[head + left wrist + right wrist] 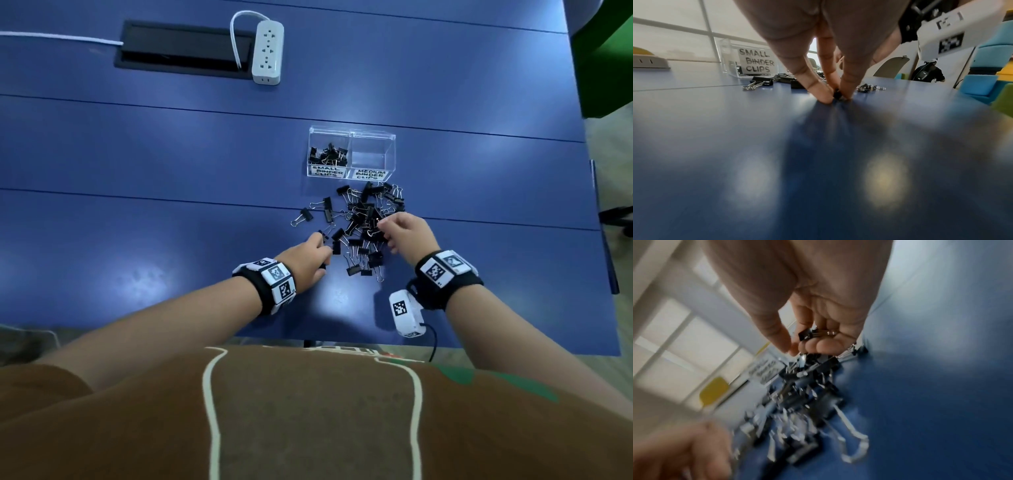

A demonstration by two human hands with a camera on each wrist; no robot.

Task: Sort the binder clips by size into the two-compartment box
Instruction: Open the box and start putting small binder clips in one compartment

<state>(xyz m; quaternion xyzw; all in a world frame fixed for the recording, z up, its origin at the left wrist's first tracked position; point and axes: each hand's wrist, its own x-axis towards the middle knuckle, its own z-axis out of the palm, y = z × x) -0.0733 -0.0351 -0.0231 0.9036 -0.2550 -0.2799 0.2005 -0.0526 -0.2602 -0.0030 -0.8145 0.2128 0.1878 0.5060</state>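
A clear two-compartment box (351, 137) stands on the blue table. Its left half, labelled SMALL BINDER CLIPS (756, 62), holds several small black clips (328, 155). The right half, labelled MEDIUM (371, 174), looks empty. In front of it lies a pile of black binder clips (363, 209). At the pile's left edge my left hand (323, 240) pinches a small black clip (837, 95) against the table. Over the pile's right side, my right hand (382, 224) holds a binder clip (809, 335) in its curled fingers, thumb and forefinger tips (789, 348) down at another clip.
A white power strip (268, 51) and a black cable recess (185, 49) lie far back on the left. The table's right edge (596, 192) is near the box. A few stray clips (301, 216) lie left of the pile. A person (928, 73) sits beyond the table.
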